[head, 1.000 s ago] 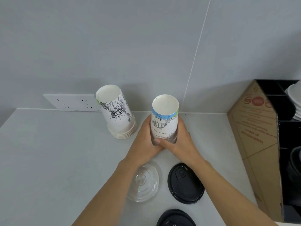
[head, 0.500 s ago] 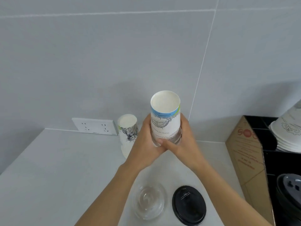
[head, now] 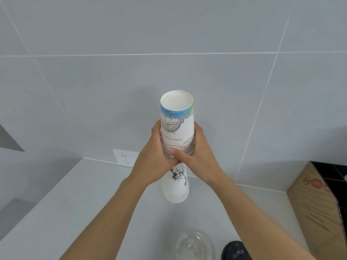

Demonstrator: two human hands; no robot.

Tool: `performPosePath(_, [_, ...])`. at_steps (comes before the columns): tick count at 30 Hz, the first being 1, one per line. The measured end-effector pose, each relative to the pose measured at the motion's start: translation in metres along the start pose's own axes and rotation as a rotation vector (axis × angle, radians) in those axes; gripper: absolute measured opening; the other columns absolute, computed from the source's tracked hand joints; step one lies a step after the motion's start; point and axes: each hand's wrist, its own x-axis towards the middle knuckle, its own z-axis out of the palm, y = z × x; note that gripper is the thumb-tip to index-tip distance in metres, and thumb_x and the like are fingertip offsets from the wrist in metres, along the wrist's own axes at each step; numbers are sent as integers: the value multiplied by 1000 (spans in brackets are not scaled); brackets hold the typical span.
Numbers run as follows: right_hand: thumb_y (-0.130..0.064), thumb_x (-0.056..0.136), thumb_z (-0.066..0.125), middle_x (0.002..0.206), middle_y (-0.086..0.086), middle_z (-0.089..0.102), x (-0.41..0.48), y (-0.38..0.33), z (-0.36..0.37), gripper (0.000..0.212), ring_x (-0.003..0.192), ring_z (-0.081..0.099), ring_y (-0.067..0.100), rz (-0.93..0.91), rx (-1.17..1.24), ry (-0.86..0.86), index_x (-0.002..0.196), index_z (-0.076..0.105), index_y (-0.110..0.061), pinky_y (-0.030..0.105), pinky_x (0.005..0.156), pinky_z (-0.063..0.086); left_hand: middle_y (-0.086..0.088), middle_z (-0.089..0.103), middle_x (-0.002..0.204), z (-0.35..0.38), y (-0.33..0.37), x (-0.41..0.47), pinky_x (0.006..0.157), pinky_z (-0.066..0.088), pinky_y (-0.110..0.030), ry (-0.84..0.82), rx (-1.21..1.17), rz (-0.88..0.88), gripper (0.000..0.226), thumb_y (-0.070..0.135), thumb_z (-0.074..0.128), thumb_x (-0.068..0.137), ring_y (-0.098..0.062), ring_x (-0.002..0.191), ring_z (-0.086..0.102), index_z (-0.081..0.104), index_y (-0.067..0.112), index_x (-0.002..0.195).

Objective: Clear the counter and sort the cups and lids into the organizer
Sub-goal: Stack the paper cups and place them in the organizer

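I hold an upside-down paper cup [head: 177, 124] with a blue band and line drawings, nested with a clear plastic cup at its lower rim. My left hand [head: 155, 156] and my right hand [head: 197, 154] both wrap around it, raised well above the counter [head: 75, 212]. Right behind and below my hands stands an upside-down stack of printed paper cups [head: 176, 186] on the counter, its top hidden by my hands. A clear dome lid [head: 195, 246] and a black lid [head: 235, 250] lie on the counter near the bottom edge.
The cardboard side of the organizer [head: 317, 203] stands at the right edge, with black compartments behind it. A white wall socket [head: 124, 158] sits on the tiled wall behind the counter.
Both hands have lifted the cup upward and the view has tilted up. The cup stack on the counter, earlier to the left, now sits directly below my hands.
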Motion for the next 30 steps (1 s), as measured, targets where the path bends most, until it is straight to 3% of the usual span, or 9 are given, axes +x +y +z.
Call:
performPosePath(7, [-49, 61, 75, 135, -16, 47, -19, 73, 27, 85, 123, 47, 5, 214, -36, -107, 134, 30, -42, 40, 101, 45, 38, 52, 117, 25, -75, -14, 92, 51, -33, -73, -56, -164, 89, 36, 82, 58, 7, 109, 56, 20, 68, 113])
performPosePath(13, [-44, 67, 75, 131, -15, 49, -42, 114, 39, 74, 119, 49, 6, 324, -127, -152, 126, 32, -39, 30, 94, 46, 23, 57, 121, 52, -125, -25, 94, 51, -39, -94, -84, -266, 85, 28, 88, 56, 0, 111, 57, 32, 64, 109])
performPosePath(17, [-45, 66, 78, 133, -11, 48, -37, 121, 34, 83, 120, 48, 8, 305, -186, -177, 133, 32, -30, 35, 97, 45, 26, 58, 115, 52, -134, -22, 89, 52, -36, -84, -55, -314, 81, 32, 86, 54, 1, 106, 59, 31, 68, 102])
performPosePath(20, [-52, 60, 76, 134, -13, 47, -38, 121, 30, 87, 123, 46, 7, 306, -166, -195, 133, 31, -39, 35, 100, 43, 36, 54, 110, 45, -131, -20, 86, 47, -21, -158, 18, -301, 78, 37, 81, 53, 12, 104, 53, 29, 72, 100])
performPosePath(22, [-47, 61, 78, 135, -16, 42, -40, 121, 23, 83, 125, 40, 2, 320, -147, -236, 130, 31, -46, 29, 103, 37, 39, 48, 116, 33, -133, -19, 93, 40, -22, -272, 49, -289, 78, 36, 80, 55, 7, 112, 49, 32, 68, 108])
performPosePath(24, [-42, 70, 77, 136, -16, 38, -40, 121, 11, 72, 125, 36, -2, 351, -98, -283, 128, 34, -44, 23, 103, 30, 21, 49, 129, 19, -141, -17, 98, 35, -27, -379, 24, -359, 73, 24, 78, 68, -5, 125, 42, 38, 49, 125])
performPosePath(25, [-45, 73, 73, 138, -15, 39, -40, 121, 6, 67, 125, 37, -2, 378, -45, -277, 130, 37, -39, 23, 102, 30, 11, 50, 132, 13, -146, -17, 95, 36, -26, -372, 2, -418, 65, 17, 73, 77, -10, 126, 43, 42, 36, 131])
performPosePath(27, [-53, 74, 61, 140, -11, 45, -39, 124, 2, 65, 124, 44, 0, 437, 96, -156, 132, 44, -30, 25, 102, 34, -3, 58, 124, 10, -150, -17, 83, 42, -21, -177, -103, -473, 40, 6, 60, 87, -17, 114, 53, 54, 21, 124])
performPosePath(30, [-52, 76, 51, 131, -2, 57, -38, 132, 15, 52, 121, 52, 10, 480, 279, 117, 122, 56, -27, 36, 107, 39, 2, 69, 98, 31, -145, -21, 77, 44, -12, 201, -324, -454, 15, 10, 55, 91, -9, 95, 62, 65, 19, 95])
